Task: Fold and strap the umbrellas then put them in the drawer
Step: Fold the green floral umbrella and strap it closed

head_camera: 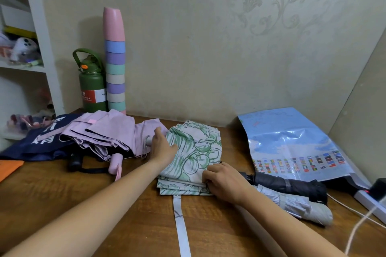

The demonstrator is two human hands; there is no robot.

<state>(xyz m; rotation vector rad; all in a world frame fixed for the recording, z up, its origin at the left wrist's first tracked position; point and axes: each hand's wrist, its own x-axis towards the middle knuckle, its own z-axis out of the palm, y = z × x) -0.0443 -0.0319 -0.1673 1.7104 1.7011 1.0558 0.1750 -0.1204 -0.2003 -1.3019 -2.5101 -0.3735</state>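
Observation:
A white umbrella with a green leaf print lies flattened in the middle of the wooden table. Its pale strap trails toward me. My left hand lies flat on the umbrella's left edge with straight fingers. My right hand pinches the folded layers at the near right corner. A pink umbrella, loosely folded, lies to the left over a navy one. A black strapped umbrella and a grey strapped umbrella lie at the right. No drawer is in view.
A green flask and a stack of pastel cups stand against the wall. A blue map in plastic leans at the right. A power strip with cables sits at the far right. White shelves stand at the left.

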